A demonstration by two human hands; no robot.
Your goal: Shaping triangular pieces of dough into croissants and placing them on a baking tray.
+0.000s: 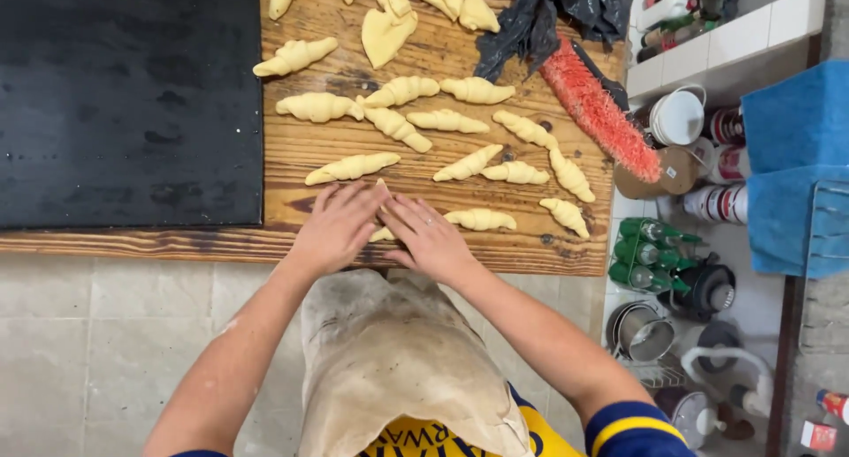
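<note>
Both hands, the left hand (336, 227) and right hand (429, 238), press flat together on a dough piece (382, 233) on the wooden counter (292, 156), green bottles (650, 254) standing well right.

Pale yellow dough crescents (352, 167) on a streaked brown wooden board (309, 148). Left of board, matte black tray (128, 103); right, red-bristled brush (597, 108), blue cloth (791, 112).

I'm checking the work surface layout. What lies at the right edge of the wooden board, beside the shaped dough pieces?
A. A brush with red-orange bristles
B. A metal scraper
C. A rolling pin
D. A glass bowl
A: a long brush with red-orange bristles lies slantwise on the right edge of the brown wooden board, next to the pale crescent-shaped dough pieces.
</note>
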